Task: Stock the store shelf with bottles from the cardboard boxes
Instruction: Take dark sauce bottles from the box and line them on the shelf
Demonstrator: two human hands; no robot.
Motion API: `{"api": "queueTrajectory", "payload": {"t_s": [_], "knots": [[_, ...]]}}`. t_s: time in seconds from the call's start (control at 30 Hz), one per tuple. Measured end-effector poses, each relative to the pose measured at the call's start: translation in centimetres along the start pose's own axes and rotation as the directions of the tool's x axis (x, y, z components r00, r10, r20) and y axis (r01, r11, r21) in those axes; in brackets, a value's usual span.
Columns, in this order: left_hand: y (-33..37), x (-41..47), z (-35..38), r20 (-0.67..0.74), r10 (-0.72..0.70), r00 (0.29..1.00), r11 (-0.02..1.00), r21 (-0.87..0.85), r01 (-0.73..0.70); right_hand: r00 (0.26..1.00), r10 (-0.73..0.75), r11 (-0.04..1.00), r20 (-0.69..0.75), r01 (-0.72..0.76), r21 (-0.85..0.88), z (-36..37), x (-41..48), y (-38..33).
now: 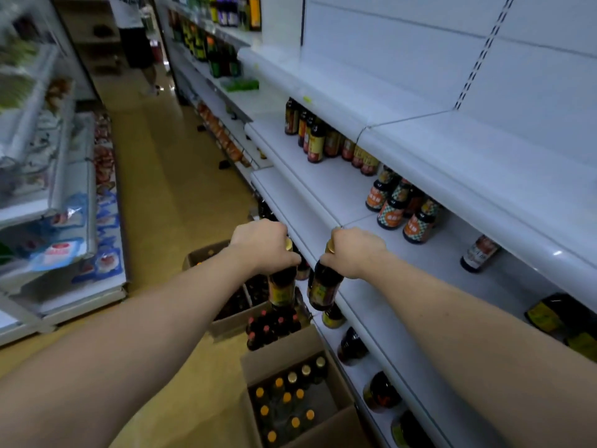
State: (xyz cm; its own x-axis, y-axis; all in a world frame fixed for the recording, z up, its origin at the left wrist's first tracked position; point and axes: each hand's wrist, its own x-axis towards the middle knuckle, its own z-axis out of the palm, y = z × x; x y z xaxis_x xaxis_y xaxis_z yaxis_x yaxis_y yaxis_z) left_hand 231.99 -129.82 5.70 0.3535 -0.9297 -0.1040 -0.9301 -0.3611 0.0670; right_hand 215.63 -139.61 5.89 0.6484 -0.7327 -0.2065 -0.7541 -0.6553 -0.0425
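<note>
My left hand (pixel 263 244) grips the neck of a dark bottle (pixel 282 287) with a gold cap and yellow label. My right hand (pixel 355 252) grips the neck of a second dark bottle (pixel 324 286) of the same kind. Both bottles hang upright beside the front edge of the white shelf (pixel 307 221), above the boxes. An open cardboard box (pixel 323 428) with several orange- and gold-capped bottles stands on the floor below. Behind it a group of red-capped bottles (pixel 274 328) stands, and further back another open box (pixel 223 324).
The shelf holds a row of dark yellow-labelled bottles (pixel 315 143), checker-labelled bottles (pixel 392 210) and one lone bottle (pixel 478 253). Lower shelves hold more bottles (pixel 352 345). A person (pixel 137 43) stands far down the aisle. Packaged goods (pixel 103 176) fill the left shelving.
</note>
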Motion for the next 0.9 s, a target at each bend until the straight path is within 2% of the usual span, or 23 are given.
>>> {"api": "queueTrajectory", "payload": {"t_s": [0.2, 0.47, 0.7, 0.9], "knots": [[-0.2, 0.5, -5.7, -0.147, 0.028, 0.989, 1.0, -0.009, -0.03, 0.99, 0.038, 0.999, -0.134, -0.036, 0.02, -5.5, -1.0, -0.3], [0.7, 1.4, -12.5, -0.256, 0.118, 0.959, 0.977, -0.145, -0.158, 0.965, 0.123, 0.984, -0.23, -0.089, 0.152, -12.1, -3.6, -0.1], [2.3, 1.8, -17.0, -0.258, 0.22, 0.941, 0.921, -0.262, -0.288, 0.938, 0.2, 0.957, -0.284, -0.125, 0.262, -16.5, -6.5, 1.4], [5.5, 1.8, -19.1, -0.246, 0.281, 0.928, 0.893, -0.289, -0.346, 0.931, 0.262, 0.921, -0.255, -0.161, 0.355, -19.7, -9.9, 3.2]]}}
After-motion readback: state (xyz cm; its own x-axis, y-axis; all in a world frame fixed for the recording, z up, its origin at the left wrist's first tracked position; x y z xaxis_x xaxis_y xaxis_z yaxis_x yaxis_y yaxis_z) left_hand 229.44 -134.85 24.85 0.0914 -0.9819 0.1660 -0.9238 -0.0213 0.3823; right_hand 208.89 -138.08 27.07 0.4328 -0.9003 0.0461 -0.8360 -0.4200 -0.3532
